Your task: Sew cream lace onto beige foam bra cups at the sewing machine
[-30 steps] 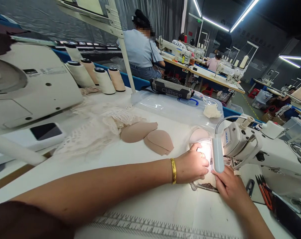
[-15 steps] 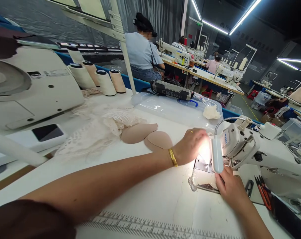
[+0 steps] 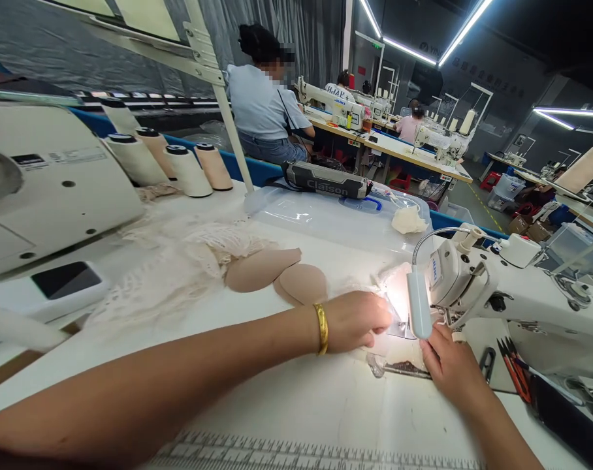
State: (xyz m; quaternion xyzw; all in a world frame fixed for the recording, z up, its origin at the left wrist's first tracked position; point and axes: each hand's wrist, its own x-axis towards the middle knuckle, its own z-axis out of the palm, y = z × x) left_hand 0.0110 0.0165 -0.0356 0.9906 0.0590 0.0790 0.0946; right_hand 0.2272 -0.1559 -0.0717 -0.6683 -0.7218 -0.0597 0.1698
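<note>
My left hand [image 3: 358,321], with a gold bangle [image 3: 320,328] on its wrist, lies on the white table beside the needle area of the white sewing machine [image 3: 477,287], fingers curled together under the glare of the machine's lamp [image 3: 416,303]. What those fingers pinch is washed out by the light. My right hand [image 3: 448,365] rests flat in front of the machine, its fingers on a pale piece over the metal plate [image 3: 399,365]. Two beige foam cups [image 3: 277,277] lie just left of my left hand.
Cream lace [image 3: 179,267] is heaped behind the cups. Thread cones [image 3: 179,166] stand at the back left beside another machine [image 3: 46,183]. A clear plastic box [image 3: 336,215] sits behind. Scissors and pencils [image 3: 512,372] lie at the right. Other people sew at far tables.
My left hand reached up behind the lamp half a second ago and has come back down toward me. The right hand has stayed in front of the machine.
</note>
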